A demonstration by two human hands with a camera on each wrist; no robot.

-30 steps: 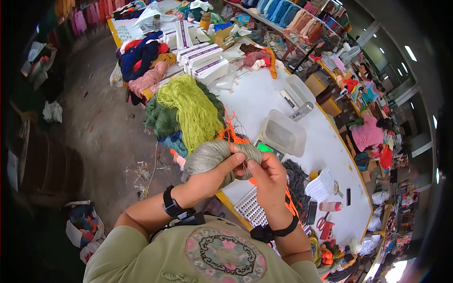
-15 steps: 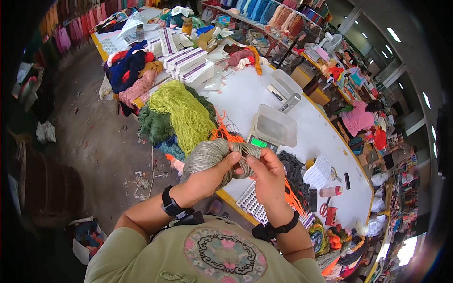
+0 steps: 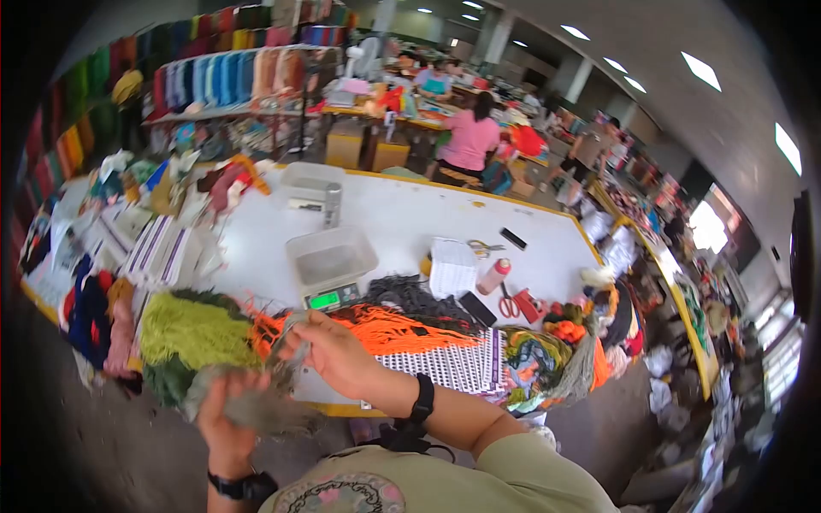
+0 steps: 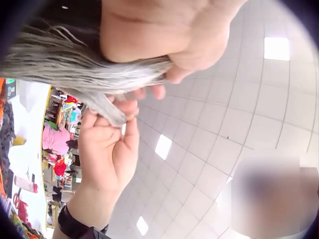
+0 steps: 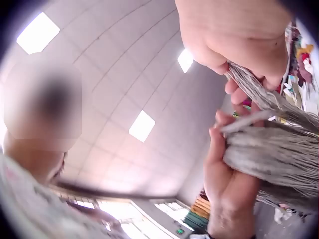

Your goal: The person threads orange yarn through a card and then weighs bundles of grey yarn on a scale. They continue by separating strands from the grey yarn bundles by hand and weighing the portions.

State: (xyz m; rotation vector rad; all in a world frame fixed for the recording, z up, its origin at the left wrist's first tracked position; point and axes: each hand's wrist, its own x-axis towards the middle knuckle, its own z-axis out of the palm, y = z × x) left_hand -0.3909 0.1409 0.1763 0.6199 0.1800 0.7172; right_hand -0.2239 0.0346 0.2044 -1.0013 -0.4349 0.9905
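Note:
A grey yarn skein (image 5: 279,154) stretches between my two hands, blurred in the head view. My left hand (image 3: 229,419) grips the thick bundle; in the right wrist view its fingers and thumb curl round the yarn. Higher and to the right, my right hand (image 3: 342,355) pinches a thinner length of the same yarn. Loose strands trail from the skein in the left wrist view. Just beyond the hands lie an orange yarn bundle (image 3: 402,332) and a lime-green yarn heap (image 3: 184,327) on the table's near edge.
On the white table (image 3: 428,209) stand a digital scale (image 3: 333,297) and a clear plastic tub (image 3: 332,256). Dark grey yarn (image 3: 402,295), a paper pad (image 3: 453,267), a pink bottle (image 3: 494,275) and red-handled scissors (image 3: 508,301) lie to the right. White boxes (image 3: 162,248) sit left.
The head view has swung right and up. My hands, earlier close together on the rounded skein, are now farther apart, with the yarn drawn out loosely between them.

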